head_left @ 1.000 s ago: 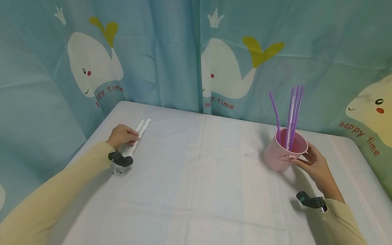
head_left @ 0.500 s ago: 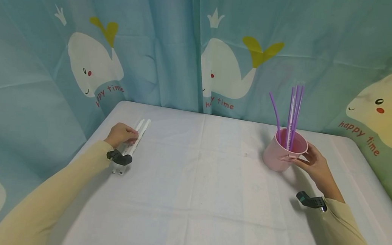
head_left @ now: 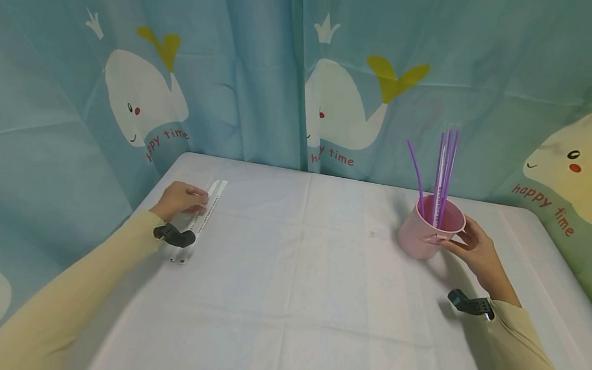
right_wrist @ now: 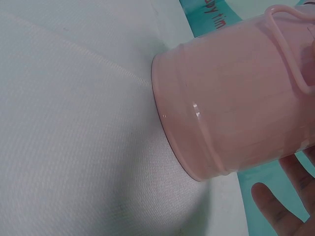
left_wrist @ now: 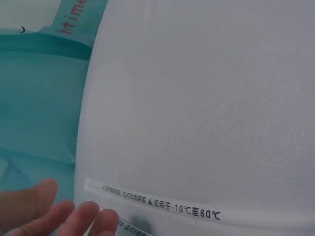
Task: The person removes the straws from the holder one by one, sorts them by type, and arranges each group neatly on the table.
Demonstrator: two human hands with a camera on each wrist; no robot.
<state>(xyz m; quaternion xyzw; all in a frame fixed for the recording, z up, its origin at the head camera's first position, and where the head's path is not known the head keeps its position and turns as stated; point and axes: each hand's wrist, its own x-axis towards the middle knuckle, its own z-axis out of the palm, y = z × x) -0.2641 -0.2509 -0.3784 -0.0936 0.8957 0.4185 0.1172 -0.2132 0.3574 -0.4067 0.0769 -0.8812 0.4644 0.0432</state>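
Observation:
Two white wrapped straws point(head_left: 210, 209) lie side by side on the left of the table. My left hand point(head_left: 177, 199) is over their left side, thumb apart from the fingers point(left_wrist: 81, 219) in the left wrist view, with nothing pinched between them. Printed text shows along one wrapper point(left_wrist: 162, 202). At the right, my right hand point(head_left: 478, 256) holds a pink bucket point(head_left: 420, 239) by its near right side, thumb by the small handle. The bucket stands upright on the table, and several purple straws point(head_left: 448, 173) rise from it, at least one in a printed clear wrapper.
A white cloth covers the table point(head_left: 293, 299). Behind it and along the left and right hangs a blue-green curtain point(head_left: 261, 91) with whale prints. Each wrist wears a dark strap point(head_left: 174, 235) with a camera.
My left hand has shifted slightly left, away from the wrapped straws, showing more of them. The right hand and the bucket have stayed in place.

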